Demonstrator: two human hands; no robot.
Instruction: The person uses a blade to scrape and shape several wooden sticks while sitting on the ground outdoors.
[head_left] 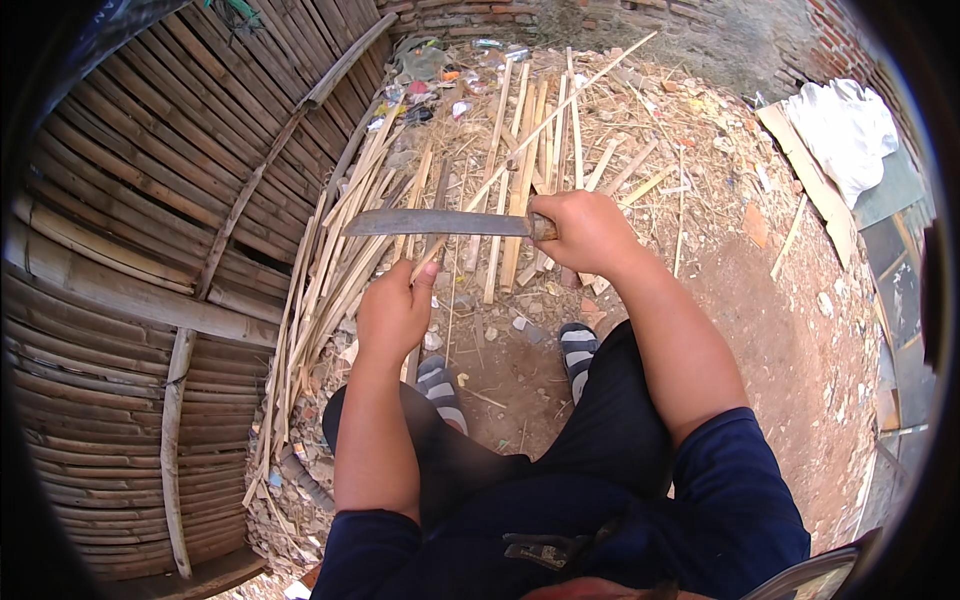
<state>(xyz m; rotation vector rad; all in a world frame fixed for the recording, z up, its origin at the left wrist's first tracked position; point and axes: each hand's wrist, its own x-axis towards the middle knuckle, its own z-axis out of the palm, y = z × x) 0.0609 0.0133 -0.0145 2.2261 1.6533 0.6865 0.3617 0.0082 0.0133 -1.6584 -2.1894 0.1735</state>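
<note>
My right hand [585,232] is wrapped round the wooden handle of a machete [440,222]. Its long, dull grey blade points left, roughly level across the view, above my left hand [390,315]. That hand is closed, thumb on top, on the near end of a thin bamboo strip [588,88]. From there the strip slants away to the far right, passing behind the blade. Whether the blade touches it, I cannot tell. Beyond the machete, several pale split bamboo strips [524,150] lie on the ground, pointing away from me.
A wall of bamboo slats [150,150] stands close on the left, with more strips [300,330] piled along its foot. Shavings and litter cover the ground [700,290]. A brick wall [600,25] closes the far side. White sacking [845,135] and a cardboard piece [808,180] lie right.
</note>
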